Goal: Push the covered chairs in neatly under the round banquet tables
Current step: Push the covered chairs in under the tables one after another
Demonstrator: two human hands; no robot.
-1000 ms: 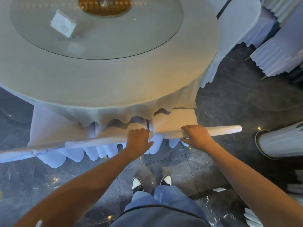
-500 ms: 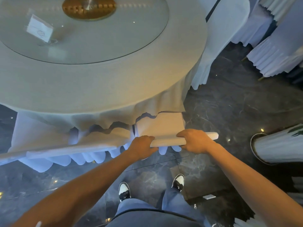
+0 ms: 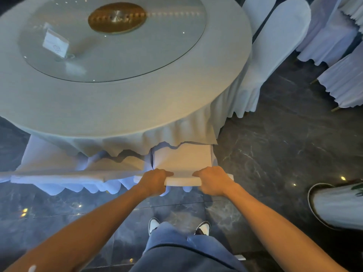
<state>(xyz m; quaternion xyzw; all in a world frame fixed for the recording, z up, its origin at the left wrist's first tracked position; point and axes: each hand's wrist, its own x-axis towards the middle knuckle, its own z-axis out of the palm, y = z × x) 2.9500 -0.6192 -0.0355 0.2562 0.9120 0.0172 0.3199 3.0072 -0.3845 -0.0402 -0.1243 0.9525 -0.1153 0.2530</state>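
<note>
Head view, frame centre: the left hand (image 3: 154,181) and right hand (image 3: 213,180) both curl their fingers tight over the chair (image 3: 182,163) back's top edge, by the table (image 3: 137,107).

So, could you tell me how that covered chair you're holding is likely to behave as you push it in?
The covered chair probably slides easily, since the floor looks polished. Its loose fabric cover may slip under the left hand and right hand, which grip the backrest top. Pushing that high could tip it slightly.
</note>
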